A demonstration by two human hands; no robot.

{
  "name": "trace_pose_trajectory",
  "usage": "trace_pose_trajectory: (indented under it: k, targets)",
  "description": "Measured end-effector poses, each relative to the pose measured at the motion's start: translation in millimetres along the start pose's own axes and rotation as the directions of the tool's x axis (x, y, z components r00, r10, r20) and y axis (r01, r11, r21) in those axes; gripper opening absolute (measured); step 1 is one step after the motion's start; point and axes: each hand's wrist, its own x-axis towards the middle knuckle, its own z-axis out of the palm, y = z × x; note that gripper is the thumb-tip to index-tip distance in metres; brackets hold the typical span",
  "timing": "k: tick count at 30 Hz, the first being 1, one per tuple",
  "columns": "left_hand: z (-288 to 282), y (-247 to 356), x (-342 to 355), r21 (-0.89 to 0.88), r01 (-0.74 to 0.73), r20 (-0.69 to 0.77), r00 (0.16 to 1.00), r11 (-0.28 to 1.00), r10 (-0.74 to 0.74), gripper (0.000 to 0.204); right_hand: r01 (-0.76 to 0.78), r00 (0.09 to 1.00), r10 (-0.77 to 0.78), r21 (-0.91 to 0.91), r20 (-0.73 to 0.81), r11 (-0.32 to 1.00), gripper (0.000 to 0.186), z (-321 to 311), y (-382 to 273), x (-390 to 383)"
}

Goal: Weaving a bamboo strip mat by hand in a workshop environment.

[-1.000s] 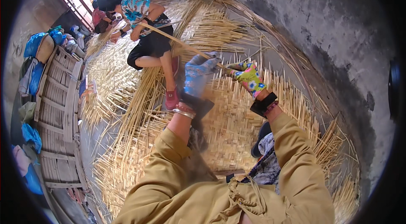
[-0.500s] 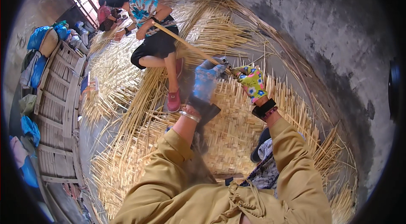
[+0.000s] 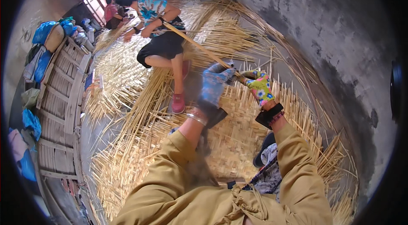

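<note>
My left hand (image 3: 214, 84), in a blue glove, is closed around a long pale reed strip (image 3: 196, 45). Close beside it, my right hand (image 3: 259, 85) wears a yellow-green flowered glove and grips the strip's near end. From my hands the strip slants up and away to the left, passing in front of another person. Both hands are above the far side of a woven reed mat (image 3: 233, 140), whose loose ends stick out around its edges. The fingers partly hide the strip's near end.
A person in a patterned shirt (image 3: 151, 10) bends over another woven mat (image 3: 117, 70). Loose reeds (image 3: 144, 91) lie between the mats. To the left stands a wooden slatted frame (image 3: 57, 116) beside blue bags (image 3: 43, 32); a grey wall (image 3: 335, 34) rises at right.
Both hands, still on the strip, sit slightly right and lower in the picture. The whole background has also shifted right a little. The other person remains bent over.
</note>
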Motion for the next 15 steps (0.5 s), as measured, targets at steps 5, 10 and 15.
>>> trace_pose_trajectory:
  k: [5,10,15]
  targets:
    - [3,6,0,-0.056,0.056,-0.012,0.998,0.997,-0.057,0.012,0.071,0.996,-0.078,-0.117,-0.053,0.991,0.020,1,2,0]
    - [2,11,-2,-0.016,0.054,-0.039,0.998,0.998,-0.055,0.012,0.006,0.998,-0.017,-0.152,-0.069,0.988,0.027,1,4,4]
    - [2,12,-3,-0.129,-0.034,-0.219,0.976,0.991,0.005,0.011,0.082,0.996,-0.083,-0.059,-0.018,0.995,0.020,7,4,-2]
